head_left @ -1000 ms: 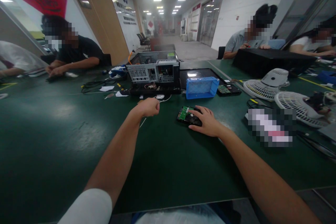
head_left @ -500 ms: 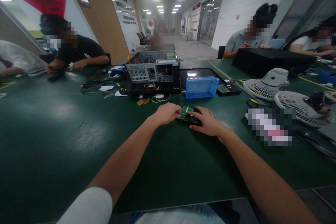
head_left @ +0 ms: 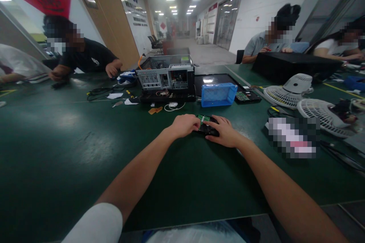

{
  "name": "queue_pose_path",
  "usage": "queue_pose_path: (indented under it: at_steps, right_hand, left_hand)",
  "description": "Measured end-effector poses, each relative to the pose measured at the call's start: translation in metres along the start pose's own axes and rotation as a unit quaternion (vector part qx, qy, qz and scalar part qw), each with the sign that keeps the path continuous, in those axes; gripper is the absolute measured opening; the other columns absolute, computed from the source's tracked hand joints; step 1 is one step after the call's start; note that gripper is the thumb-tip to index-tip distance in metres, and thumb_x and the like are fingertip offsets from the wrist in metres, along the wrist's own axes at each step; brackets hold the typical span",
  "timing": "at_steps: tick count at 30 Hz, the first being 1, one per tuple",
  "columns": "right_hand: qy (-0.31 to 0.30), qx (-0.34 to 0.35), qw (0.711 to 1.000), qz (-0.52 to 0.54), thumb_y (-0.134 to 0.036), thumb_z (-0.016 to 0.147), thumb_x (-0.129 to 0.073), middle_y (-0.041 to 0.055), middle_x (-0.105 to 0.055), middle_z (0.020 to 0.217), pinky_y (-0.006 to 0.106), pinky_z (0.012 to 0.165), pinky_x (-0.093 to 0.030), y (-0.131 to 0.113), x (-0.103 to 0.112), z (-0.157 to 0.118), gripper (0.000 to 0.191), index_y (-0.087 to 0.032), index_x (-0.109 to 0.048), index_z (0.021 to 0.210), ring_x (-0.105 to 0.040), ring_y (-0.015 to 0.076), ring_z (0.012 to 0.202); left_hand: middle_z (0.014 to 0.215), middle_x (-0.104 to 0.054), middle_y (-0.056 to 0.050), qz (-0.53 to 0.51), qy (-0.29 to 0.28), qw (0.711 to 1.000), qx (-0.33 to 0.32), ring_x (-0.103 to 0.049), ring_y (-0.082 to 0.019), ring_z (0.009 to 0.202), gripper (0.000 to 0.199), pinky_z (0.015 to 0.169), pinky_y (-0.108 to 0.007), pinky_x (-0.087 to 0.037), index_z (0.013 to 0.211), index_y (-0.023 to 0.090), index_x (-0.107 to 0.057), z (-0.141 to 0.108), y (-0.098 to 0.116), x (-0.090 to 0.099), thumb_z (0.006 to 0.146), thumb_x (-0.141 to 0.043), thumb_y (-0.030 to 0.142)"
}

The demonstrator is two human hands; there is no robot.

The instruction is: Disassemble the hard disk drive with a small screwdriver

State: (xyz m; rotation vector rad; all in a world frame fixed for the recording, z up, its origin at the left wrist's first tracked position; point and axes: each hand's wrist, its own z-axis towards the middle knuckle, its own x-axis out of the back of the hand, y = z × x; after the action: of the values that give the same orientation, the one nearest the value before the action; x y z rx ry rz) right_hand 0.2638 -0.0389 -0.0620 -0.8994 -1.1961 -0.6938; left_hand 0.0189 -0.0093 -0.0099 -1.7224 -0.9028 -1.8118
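Observation:
A black hard drive (head_left: 210, 130) with a green circuit board on its upper face lies flat on the table before me. My right hand (head_left: 224, 131) grips it from the right, thumb along the near edge and fingers reaching over the top. At the drive's left end my left hand (head_left: 186, 125) is closed, its curled fingers pressed together over the board's corner. Whatever is between those fingers is hidden. A short way beyond the hands stands an open computer case (head_left: 165, 78) with metal slots facing me.
Behind the drive, a blue plastic bin (head_left: 218, 95) rests on its side by a dark flat panel (head_left: 211, 79). Another circuit-board device (head_left: 246, 96) lies beside it. Fan parts (head_left: 285, 93) occupy the right. Co-workers sit across the table (head_left: 71, 136); paper scraps (head_left: 115, 95) lie left.
My left hand has shifted slightly right and toward me at the drive's end. My right hand and the drive stay put. A co-worker's hand at the left has lifted and moved right.

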Motion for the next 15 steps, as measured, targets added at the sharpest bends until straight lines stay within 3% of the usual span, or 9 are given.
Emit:
queue_pose_path:
  at_steps: [9, 15]
  right_hand:
    - [-0.003, 0.005, 1.000, 0.004, -0.064, 0.088, -0.057, 0.0121, -0.031, 0.160, 0.061, 0.114, -0.021, 0.001, -0.001, 0.000, 0.071, -0.039, -0.042, 0.153, -0.030, 0.0414, 0.143]
    - [0.005, 0.008, 1.000, 0.002, -0.064, 0.088, -0.058, 0.0123, -0.033, 0.159, 0.062, 0.114, -0.022, 0.003, -0.002, 0.000, 0.071, -0.038, -0.043, 0.153, -0.031, 0.0413, 0.143]
  left_hand:
    - [0.110, -0.070, -0.003, -0.025, 0.031, 0.999, 0.028, -0.065, -0.022, 0.101, 0.018, 0.076, -0.029, -0.046, 0.104, 0.028, -0.073, -0.004, -0.020, 0.007, 0.093, -0.059, 0.033]
    - [0.111, -0.070, -0.005, 0.005, 0.008, 1.000, 0.020, -0.065, -0.024, 0.101, 0.020, 0.074, -0.030, -0.046, 0.104, 0.028, -0.073, -0.003, -0.019, 0.003, 0.092, -0.057, 0.028]
